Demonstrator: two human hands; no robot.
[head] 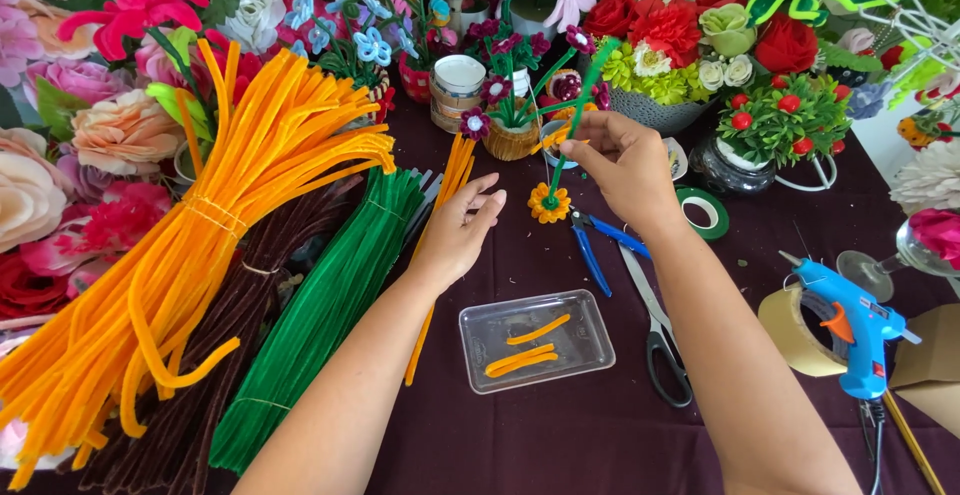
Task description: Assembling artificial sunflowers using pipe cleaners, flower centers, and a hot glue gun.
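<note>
Nearest the camera, a clear plastic tray (580,350) is seen on the dark maroon tablecloth (560,435), with short orange pipe-cleaner pieces (528,347) lying in it; scissors (655,330) and blue-handled pliers (598,247) lie just beyond, and a blue glue gun (848,327) stands to the right. Bundles of orange (210,225), brown (215,340) and green pipe cleaners (330,300) are laid to the left. The left hand (458,230) is held open, fingers released and gripping nothing, just beside the small orange pipe-cleaner flower (549,203). The flower's green stem (572,120) is pinched between thumb and fingers of the right hand (620,165), so the flower hangs head-down above the cloth. The step is judged best done with the stem pinched firmly and low, near the flower, while the petals are steadied by the free hand. Finished flower arrangements (690,55) are crowded at the back.
</note>
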